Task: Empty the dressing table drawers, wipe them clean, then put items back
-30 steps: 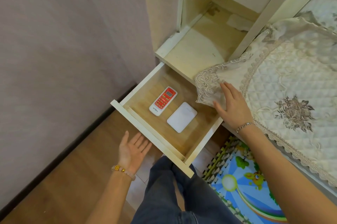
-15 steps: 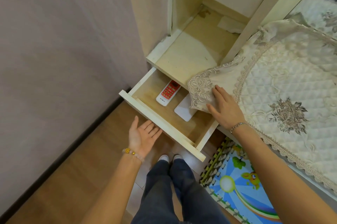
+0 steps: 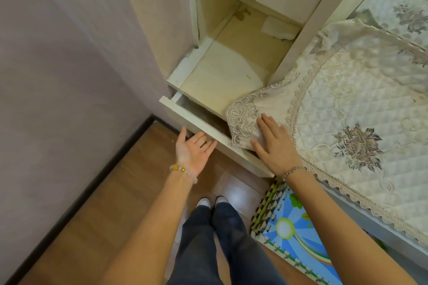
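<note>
Wood floor (image 3: 92,215); flat left hand (image 3: 193,150) at cream wooden drawer (image 3: 196,120), right hand (image 3: 275,148) spread on beige lace cloth (image 3: 347,104), three o'clock; I'd push squarely.

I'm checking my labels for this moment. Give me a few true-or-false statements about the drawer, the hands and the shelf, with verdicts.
The drawer is almost shut. True.
The right hand grips the drawer's front. False: it lies flat on the lace cloth.
The left hand is palm up at the drawer's front. True.
A remote lies on the shelf. False: only a white rag shows there, at the back.
</note>
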`<action>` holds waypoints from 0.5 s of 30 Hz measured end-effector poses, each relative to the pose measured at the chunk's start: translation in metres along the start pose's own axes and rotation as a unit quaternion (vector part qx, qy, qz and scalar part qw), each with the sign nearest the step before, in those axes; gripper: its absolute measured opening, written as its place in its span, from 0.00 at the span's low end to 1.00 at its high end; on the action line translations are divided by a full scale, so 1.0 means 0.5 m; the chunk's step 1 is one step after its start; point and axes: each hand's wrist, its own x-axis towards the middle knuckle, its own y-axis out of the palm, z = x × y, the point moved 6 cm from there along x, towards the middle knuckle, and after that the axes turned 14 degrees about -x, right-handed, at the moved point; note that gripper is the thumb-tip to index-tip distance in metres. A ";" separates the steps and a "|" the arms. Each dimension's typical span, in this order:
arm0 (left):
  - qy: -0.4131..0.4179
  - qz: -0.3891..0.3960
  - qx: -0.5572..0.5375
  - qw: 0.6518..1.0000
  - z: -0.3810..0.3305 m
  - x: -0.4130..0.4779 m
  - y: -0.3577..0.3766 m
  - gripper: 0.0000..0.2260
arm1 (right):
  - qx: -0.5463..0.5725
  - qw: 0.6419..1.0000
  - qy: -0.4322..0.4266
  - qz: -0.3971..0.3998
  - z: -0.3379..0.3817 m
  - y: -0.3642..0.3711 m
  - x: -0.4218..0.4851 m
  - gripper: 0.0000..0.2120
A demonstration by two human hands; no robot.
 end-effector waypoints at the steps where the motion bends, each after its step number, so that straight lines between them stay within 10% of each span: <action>1: -0.003 0.003 0.003 1.000 0.002 0.008 0.007 0.32 | 0.006 1.000 0.001 -0.004 0.000 0.000 -0.001 0.38; 15: -0.031 0.016 0.120 0.992 0.014 0.044 0.053 0.29 | 0.055 0.998 0.012 -0.009 0.000 -0.013 0.001 0.33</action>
